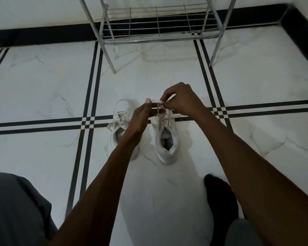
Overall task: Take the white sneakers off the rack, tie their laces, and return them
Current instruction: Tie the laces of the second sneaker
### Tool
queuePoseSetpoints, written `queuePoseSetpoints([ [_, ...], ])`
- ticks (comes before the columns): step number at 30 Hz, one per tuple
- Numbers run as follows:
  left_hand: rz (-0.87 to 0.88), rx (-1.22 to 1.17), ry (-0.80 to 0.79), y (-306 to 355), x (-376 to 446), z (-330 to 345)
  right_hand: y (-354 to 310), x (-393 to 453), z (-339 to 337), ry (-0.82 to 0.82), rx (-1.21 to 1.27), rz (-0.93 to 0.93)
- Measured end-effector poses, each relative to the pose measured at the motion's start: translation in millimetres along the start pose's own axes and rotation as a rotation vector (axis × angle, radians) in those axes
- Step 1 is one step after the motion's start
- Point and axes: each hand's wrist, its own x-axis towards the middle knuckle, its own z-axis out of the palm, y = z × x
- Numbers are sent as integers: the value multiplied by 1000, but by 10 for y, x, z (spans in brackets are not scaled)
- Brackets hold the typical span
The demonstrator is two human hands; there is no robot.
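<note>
Two white sneakers stand side by side on the tiled floor, toes pointing away from me. The left sneaker (121, 119) has a bow lying across its tongue and is partly covered by my left forearm. Over the right sneaker (165, 137) both hands pinch its laces (157, 103), which are pulled up above the tongue. My left hand (140, 114) grips one strand with the thumb raised. My right hand (180, 100) is closed on the other strand just to the right. The metal shoe rack (156, 39) stands behind the sneakers, its bottom shelf bare.
The floor is white marble tile with black double stripes crossing near the sneakers. A black skirting runs along the white wall behind the rack. My grey-clad knee (16, 210) fills the lower left, and my foot in a dark sock (219, 196) rests at the lower right.
</note>
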Motion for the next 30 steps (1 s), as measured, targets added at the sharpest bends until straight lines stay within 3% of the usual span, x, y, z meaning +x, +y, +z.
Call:
queuePoseSetpoints([
  [5,92,258,70,-173,98,-41,74,-40,-23,15,360,86],
  [10,181,564,305,-220,137,-181,143,-102,-22,-8,619,259],
  [15,63,297,399,-96,31,-440,299,-79,-13,13,757,510],
  [18,-2,559,578,-153,-51,-623,663,-102,27,132,561,783],
  [20,-91,776,652,-255,-111,-705,926,-193,49,183,264,849],
  [22,-142,867,657,-347,-158,-727,1030,-301,105,157,133,857],
  [24,-143,886,668,-413,-154,-680,1013,-360,170,171,149,839],
  [27,31,898,696,-452,-127,-539,941,-345,209,158,135,760],
  [30,238,859,524,-383,-72,-312,868,-292,205,164,44,512],
])
